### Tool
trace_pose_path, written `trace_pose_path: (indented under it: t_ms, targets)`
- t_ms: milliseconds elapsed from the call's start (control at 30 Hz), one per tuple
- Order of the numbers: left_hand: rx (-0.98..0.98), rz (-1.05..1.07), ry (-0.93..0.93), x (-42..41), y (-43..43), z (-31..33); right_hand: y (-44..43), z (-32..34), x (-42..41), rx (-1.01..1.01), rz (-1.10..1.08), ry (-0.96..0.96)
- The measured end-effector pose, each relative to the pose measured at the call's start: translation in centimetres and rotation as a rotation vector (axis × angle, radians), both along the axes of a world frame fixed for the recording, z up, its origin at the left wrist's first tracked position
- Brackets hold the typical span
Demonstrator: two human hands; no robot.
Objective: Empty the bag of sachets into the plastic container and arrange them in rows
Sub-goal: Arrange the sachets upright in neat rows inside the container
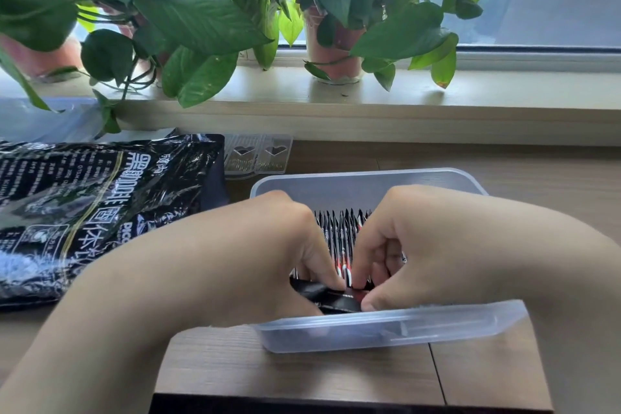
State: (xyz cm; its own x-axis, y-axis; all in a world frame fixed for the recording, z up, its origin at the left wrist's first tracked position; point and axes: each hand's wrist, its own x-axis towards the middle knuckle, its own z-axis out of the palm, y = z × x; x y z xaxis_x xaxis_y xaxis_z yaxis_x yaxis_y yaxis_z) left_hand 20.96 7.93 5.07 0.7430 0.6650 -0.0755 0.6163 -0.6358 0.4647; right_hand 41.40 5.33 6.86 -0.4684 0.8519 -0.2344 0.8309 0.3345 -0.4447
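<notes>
The plastic container (386,329) is sitting on the counter (302,370) toward its near edge, right of the middle, with one long side facing the person. Inside it, black sachets (339,232) with red and white print are standing on edge, packed side by side in a row that is running from the far wall toward the near one. Both hands are reaching down into the container from the near side. The left hand (285,245) is curling its thumb and fingers and pinching a loose sachet (322,294) that is lying crosswise at the near end of the row, just behind the near wall. The right hand (413,245) is also bending its fingers tightly, and it seems to be gripping the other end of that same loose sachet, though motion blur is softening the fingertips. The two hands are almost touching over the row.

The bag (100,205), glossy black with white lettering, is lying flat and crumpled along the left edge of the counter, well apart from the container. Clear plastic pieces (257,156) with heart-shaped cut-outs are lying just beyond the bag, near the counter's far edge. Leafy potted plants (188,10) are standing on the windowsill (403,91) behind.
</notes>
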Motion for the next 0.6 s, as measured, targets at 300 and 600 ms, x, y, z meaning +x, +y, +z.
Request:
trace_pose_path:
  t_ms: [300, 600]
  targets:
    - [-0.091, 0.012, 0.065, -0.2, 0.1, 0.4, 0.2, -0.7, -0.9, 0.078, 0.007, -0.065]
    - [-0.143, 0.006, 0.159, 0.4, 0.4, 0.1, -0.8, 1.0, 1.1, -0.003, -0.173, -0.179]
